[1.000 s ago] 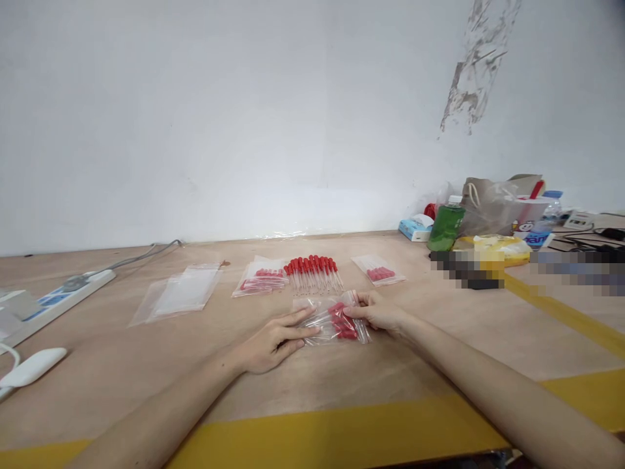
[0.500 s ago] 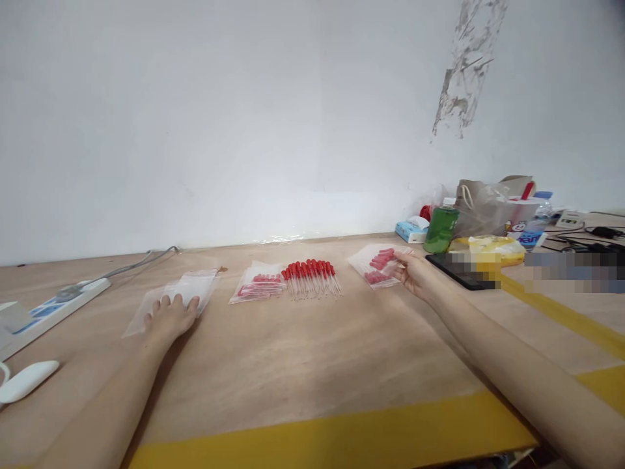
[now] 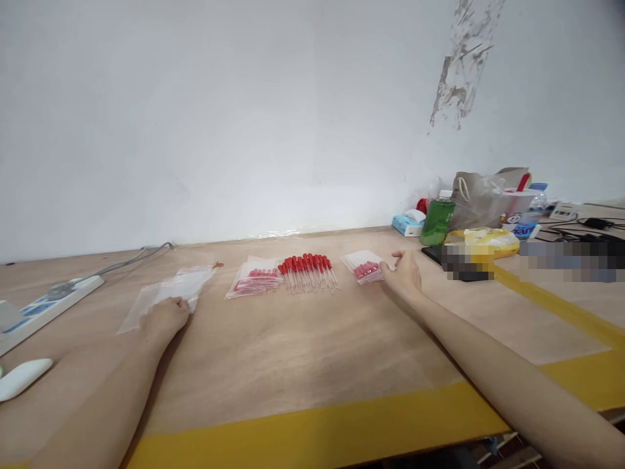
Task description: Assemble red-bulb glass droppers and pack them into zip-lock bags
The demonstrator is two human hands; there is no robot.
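Note:
My left hand (image 3: 165, 316) lies at the near end of a pile of empty clear zip bags (image 3: 178, 288), with its fingers curled onto the top bag's edge. My right hand (image 3: 403, 273) rests on the table with its thumb lifted and its fingertips against the right edge of a small stack of filled bags (image 3: 364, 268) holding red-capped droppers. Between my hands lie a row of loose red-capped droppers (image 3: 307, 270) and, to their left, another filled bag (image 3: 254, 279).
A power strip (image 3: 51, 301) with its cable and a white object (image 3: 22, 378) lie at the far left. At the right stand a green bottle (image 3: 438, 221), a tissue pack (image 3: 407, 225), a yellow packet (image 3: 491, 240) and a paper bag (image 3: 481, 195). Yellow tape (image 3: 317, 433) edges the table.
A second ago both hands held a filled bag at the table's middle. My right hand carried it onto the stack at the right; my left hand went to the empty bags and curled its fingers.

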